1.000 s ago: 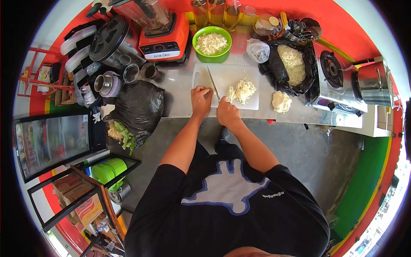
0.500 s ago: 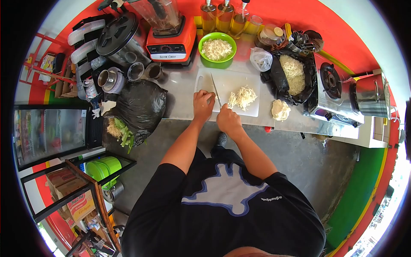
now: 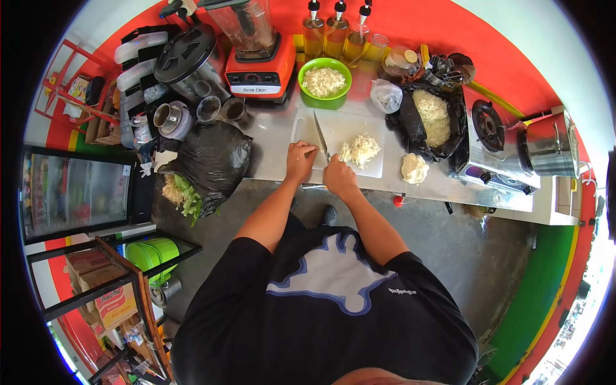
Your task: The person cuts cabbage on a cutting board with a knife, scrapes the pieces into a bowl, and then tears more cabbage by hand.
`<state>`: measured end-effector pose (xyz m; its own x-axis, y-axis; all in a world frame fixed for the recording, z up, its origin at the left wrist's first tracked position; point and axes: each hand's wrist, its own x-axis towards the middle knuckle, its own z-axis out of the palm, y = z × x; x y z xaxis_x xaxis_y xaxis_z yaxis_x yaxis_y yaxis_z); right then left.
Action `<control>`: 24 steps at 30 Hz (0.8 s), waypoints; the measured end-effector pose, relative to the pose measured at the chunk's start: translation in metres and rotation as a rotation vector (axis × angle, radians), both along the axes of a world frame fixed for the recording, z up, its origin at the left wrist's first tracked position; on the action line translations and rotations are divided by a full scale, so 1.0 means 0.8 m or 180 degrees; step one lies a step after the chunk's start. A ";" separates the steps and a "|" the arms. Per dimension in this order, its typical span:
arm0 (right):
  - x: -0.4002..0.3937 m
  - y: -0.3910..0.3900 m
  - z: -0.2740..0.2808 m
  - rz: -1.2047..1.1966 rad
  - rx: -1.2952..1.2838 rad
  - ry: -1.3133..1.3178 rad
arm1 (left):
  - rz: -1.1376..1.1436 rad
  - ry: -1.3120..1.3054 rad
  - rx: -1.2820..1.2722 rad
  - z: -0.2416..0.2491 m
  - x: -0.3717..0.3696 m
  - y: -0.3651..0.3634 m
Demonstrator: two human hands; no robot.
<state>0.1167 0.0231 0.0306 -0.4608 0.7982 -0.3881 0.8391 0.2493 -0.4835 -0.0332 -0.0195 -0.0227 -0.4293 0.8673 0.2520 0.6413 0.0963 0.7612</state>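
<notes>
My right hand [image 3: 341,178] is closed around the handle of a kitchen knife [image 3: 321,136], its blade pointing away from me over a white cutting board [image 3: 306,122]. Left of the blade, at the board's near edge, my left hand [image 3: 300,162] has its fingers curled together; whatever they pinch is hidden. A heap of pale, thinly cut shreds [image 3: 360,151] lies on the board just right of the knife. Beyond the board, a green bowl [image 3: 325,97] holds more such shreds. A pale, uneven lump [image 3: 415,168] rests on the counter to the right.
A red blender [image 3: 260,70] and oil bottles [image 3: 335,35] line the back. At right are a black bag of shreds [image 3: 431,119], a stove [image 3: 487,128] and a large pot [image 3: 553,144]. A stuffed black bag [image 3: 215,157] sits left, past the counter's metal top [image 3: 273,160].
The whole view has shifted slightly. My left hand has drawn a little away from the blade, to the left. My right hand keeps its hold on the knife; the heap looks much the same.
</notes>
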 end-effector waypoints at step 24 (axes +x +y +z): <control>-0.004 -0.017 -0.014 0.0218 0.0118 -0.0117 | 0.0208 -0.0316 -0.0116 0.004 -0.010 -0.015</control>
<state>0.1136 0.0092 0.0198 -0.5007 0.7794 -0.3765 0.8365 0.3238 -0.4421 -0.0412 -0.0314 -0.0197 -0.5065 0.8445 0.1743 0.5543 0.1640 0.8160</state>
